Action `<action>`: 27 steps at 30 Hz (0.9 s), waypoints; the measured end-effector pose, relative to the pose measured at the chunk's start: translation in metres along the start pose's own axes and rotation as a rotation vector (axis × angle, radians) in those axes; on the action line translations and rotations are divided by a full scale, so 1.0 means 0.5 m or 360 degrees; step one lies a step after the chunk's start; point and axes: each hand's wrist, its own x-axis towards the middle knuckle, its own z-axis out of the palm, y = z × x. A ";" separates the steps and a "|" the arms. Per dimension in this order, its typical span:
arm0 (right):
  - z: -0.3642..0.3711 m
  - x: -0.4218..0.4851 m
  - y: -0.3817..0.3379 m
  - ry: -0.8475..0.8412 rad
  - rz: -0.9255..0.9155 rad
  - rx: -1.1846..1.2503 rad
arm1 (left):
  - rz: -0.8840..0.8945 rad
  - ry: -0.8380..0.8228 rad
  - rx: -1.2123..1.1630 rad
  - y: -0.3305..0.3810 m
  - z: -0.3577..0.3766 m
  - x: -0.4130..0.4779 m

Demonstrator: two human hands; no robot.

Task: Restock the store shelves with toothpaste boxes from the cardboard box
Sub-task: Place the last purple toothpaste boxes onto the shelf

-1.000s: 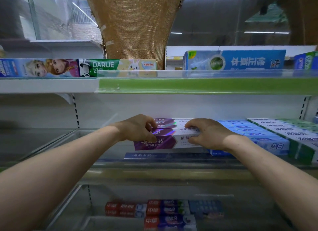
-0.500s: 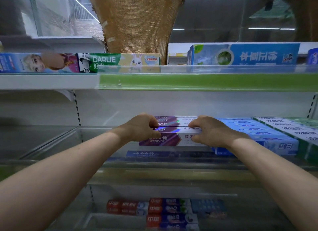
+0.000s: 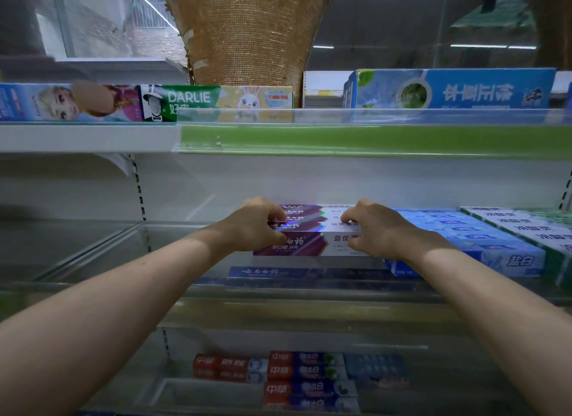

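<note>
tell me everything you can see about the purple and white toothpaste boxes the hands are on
The purple and white toothpaste boxes are long, glossy cardboard cartons. Each is purple on the left half with a shiny holographic band and white on the right, and is printed with Chinese characters. At least three sit packed together, long side facing out, level on the middle shelf. The left hand grips their purple end and the right hand grips the white end. Blue boxes lie just to their right.
</note>
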 end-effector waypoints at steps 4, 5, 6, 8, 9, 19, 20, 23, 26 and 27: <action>-0.007 -0.008 0.001 0.0044 0.0007 -0.0012 | -0.0156 -0.0099 -0.0060 -0.015 -0.007 -0.004; -0.009 -0.010 -0.001 0.0072 -0.0002 -0.0018 | -0.0205 -0.0116 -0.0089 -0.018 -0.008 -0.006; -0.010 -0.010 -0.003 0.0094 -0.0015 -0.0027 | -0.0247 -0.0131 -0.0130 -0.020 -0.008 -0.007; -0.008 -0.010 -0.007 0.0116 -0.0041 -0.0041 | -0.0291 -0.0152 -0.0244 -0.022 -0.004 -0.011; -0.007 -0.011 -0.009 0.0116 -0.0043 -0.0045 | -0.0300 -0.0152 -0.0300 -0.022 -0.002 -0.013; -0.009 -0.007 -0.007 0.0090 0.0038 -0.0161 | -0.0293 -0.0011 -0.0383 -0.009 0.011 -0.015; -0.008 -0.008 -0.008 0.0091 0.0050 -0.0172 | -0.0290 -0.0014 -0.0379 -0.008 0.010 -0.016; -0.005 -0.010 -0.012 0.0100 0.0069 -0.0172 | -0.0271 0.0000 -0.0280 -0.007 0.010 -0.017; -0.006 -0.013 -0.014 0.0084 0.0074 -0.0143 | -0.0270 -0.0015 -0.0204 -0.008 0.012 -0.019; -0.009 -0.014 -0.014 0.0072 0.0075 -0.0130 | -0.0272 -0.0020 -0.0209 -0.010 0.011 -0.019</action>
